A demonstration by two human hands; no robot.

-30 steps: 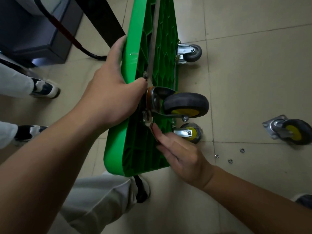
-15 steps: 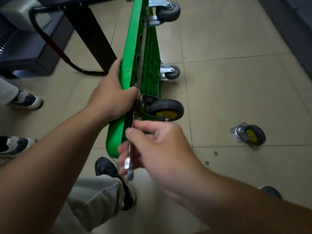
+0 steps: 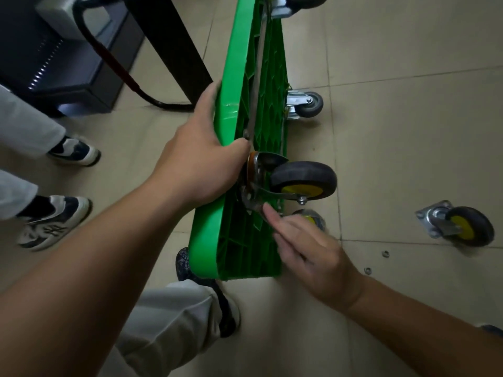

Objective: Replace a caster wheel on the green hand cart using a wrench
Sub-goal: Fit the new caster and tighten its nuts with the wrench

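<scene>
**A:** Where do we stand with the green hand cart (image 3: 234, 77)?

**B:** We have it tipped up on its long edge, with the ribbed underside facing away from our legs. We judge this to be the fastening step. A caster wheel (image 3: 304, 178) with a yellow hub sits on its mounting plate (image 3: 251, 197) near the cart's near end, and we are working at that plate's lower corner.

**A:** And the other one on the floor?

**B:** A loose caster (image 3: 460, 227) lies well apart from the cart, on its underside side. Small washers or nuts (image 3: 368, 270) are scattered between it and the cart's near end. We cannot tell whether it is the old wheel or a spare.

**A:** Our hands?

**B:** Our left hand (image 3: 201, 164) wraps firmly round the cart's upper rim, just beside the plate, steadying it. Our right hand (image 3: 313, 254) reaches in from the cart's near end with its fingers mostly stretched forward. The index fingertip (image 3: 268, 213) touches bright metal at the plate's corner. The hand is blurred, so we cannot tell whether it grips anything, and we cannot pick out the wrench.

**A:** What does the next move call for?

**B:** We think it calls for seating the wrench squarely on the fastener at that corner. Then we turn it in short swings while bracing the cart's rim so it does not rock. The hardware on the floor suggests there are more fasteners to fit.
</scene>
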